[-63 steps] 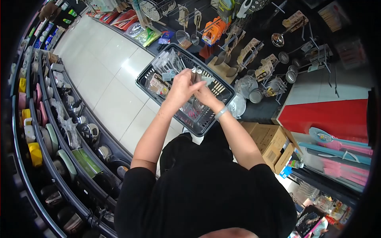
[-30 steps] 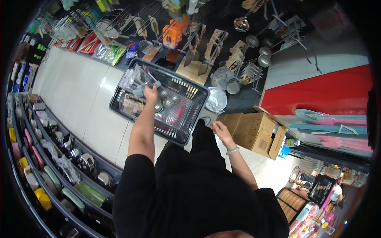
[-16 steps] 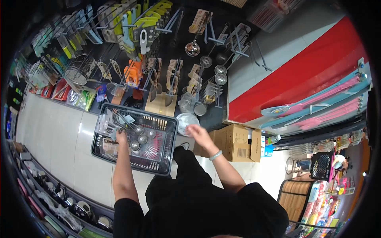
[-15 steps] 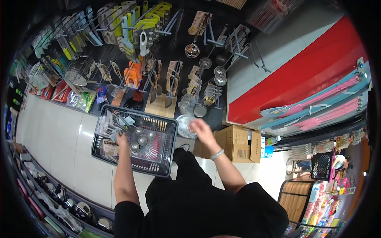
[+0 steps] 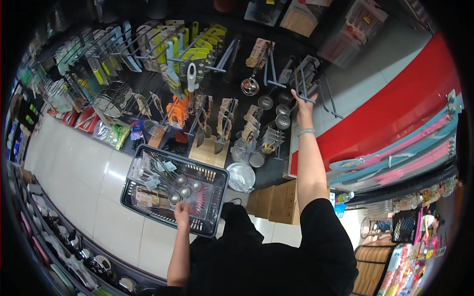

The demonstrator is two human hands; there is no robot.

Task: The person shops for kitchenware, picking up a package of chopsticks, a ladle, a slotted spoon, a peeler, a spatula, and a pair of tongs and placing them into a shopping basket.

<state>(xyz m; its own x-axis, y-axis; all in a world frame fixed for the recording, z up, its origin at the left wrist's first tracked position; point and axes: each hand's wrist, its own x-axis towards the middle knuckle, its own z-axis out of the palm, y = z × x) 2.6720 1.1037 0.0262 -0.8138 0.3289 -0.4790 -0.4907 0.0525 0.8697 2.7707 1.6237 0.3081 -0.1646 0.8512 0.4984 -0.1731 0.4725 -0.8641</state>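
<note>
Reaching the right hand (image 5: 303,111) to two o'clock, thumb and fingers spread near a grey metal display hook (image 5: 307,99), just beside hanging silver skimmers with round perforated bowls (image 5: 282,122); contact unclear. Holding the left hand (image 5: 181,213) at seven o'clock, fingers curled, pinching impossible to tell, by the near side of a black plastic basket (image 5: 223,197) containing similar metal skimmers (image 5: 184,192).

Bright overhead light, white glare on the floor tiles (image 5: 116,173), dim upper display, curved fisheye distortion, black vignetted corners
</note>
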